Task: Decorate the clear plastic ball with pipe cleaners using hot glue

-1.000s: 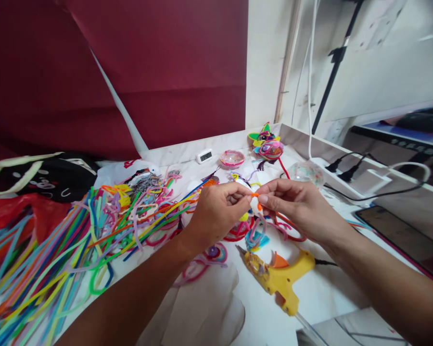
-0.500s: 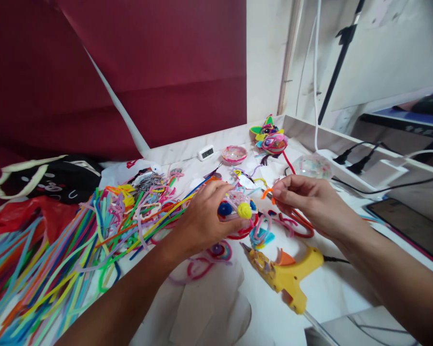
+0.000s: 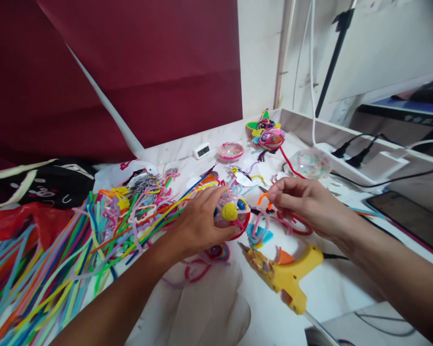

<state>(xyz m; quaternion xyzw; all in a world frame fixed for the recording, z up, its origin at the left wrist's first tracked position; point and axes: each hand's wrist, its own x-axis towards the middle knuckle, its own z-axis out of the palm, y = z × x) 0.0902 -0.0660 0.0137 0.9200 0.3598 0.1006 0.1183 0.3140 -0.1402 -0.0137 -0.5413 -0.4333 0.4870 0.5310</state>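
My left hand (image 3: pixel 201 218) is wrapped round a clear ball craft (image 3: pixel 232 197) trimmed with pipe cleaners. A coiled yellow nose (image 3: pixel 230 212) and blue rounds show on its front; my fingers cover its left side. To the right, my right hand (image 3: pixel 303 202) pinches a short bent piece of orange pipe cleaner (image 3: pixel 262 197), held apart from the ball. Below the right hand, a yellow glue gun (image 3: pixel 290 274) lies on the table with its nozzle toward the ball. Between them are looped pink and blue pipe cleaner pieces (image 3: pixel 260 233).
Loose pipe cleaners (image 3: pixel 68 274) cover the left side. At the back are a small digital timer (image 3: pixel 202 151), a clear half shell (image 3: pixel 231 151) and a finished animal-like craft (image 3: pixel 269 132). A phone (image 3: pixel 409 221) and power strip (image 3: pixel 364 166) lie right, with cables.
The ball craft has turned a little in my left hand, its yellow nose now further left. My right hand has shifted slightly, still pinching the orange piece. The view has moved slightly.
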